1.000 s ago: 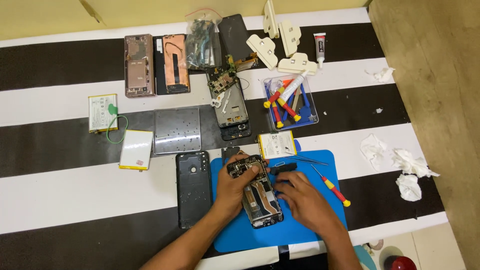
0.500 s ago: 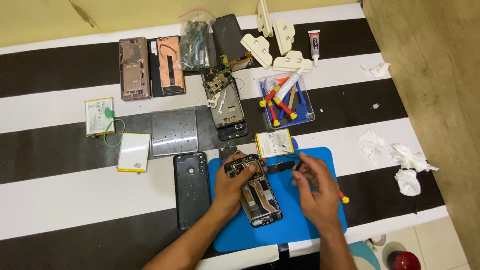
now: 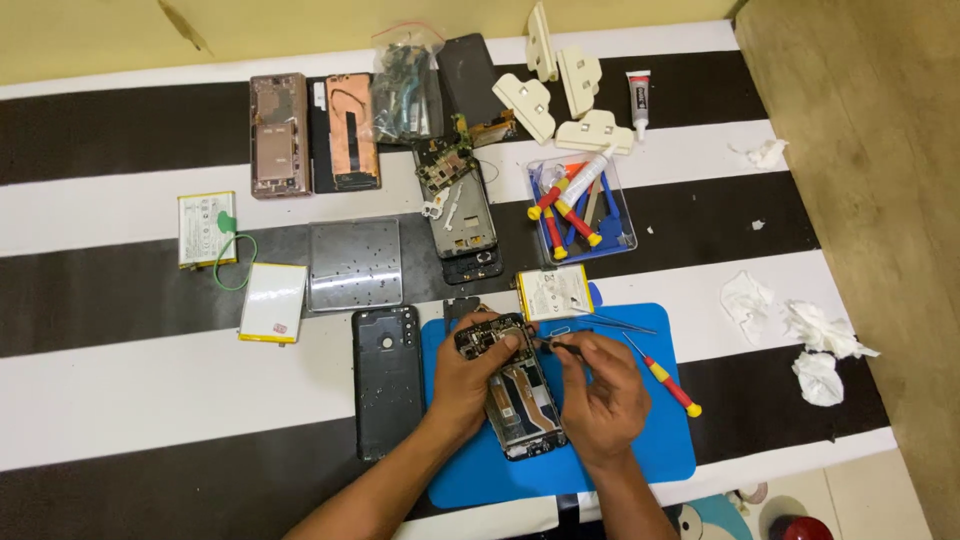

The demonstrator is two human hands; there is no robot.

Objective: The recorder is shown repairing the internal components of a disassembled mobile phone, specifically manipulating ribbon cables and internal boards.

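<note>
At lower centre of the frame, the opened phone (image 3: 520, 395) lies on the blue mat (image 3: 660, 450). The left hand (image 3: 465, 375) grips its upper edge, fingers curled around the frame. The right hand (image 3: 605, 390) pinches thin tweezers (image 3: 553, 346) at the phone's top board. Judged: 1 small part is being worked there, needing a steady, fine tip.
</note>
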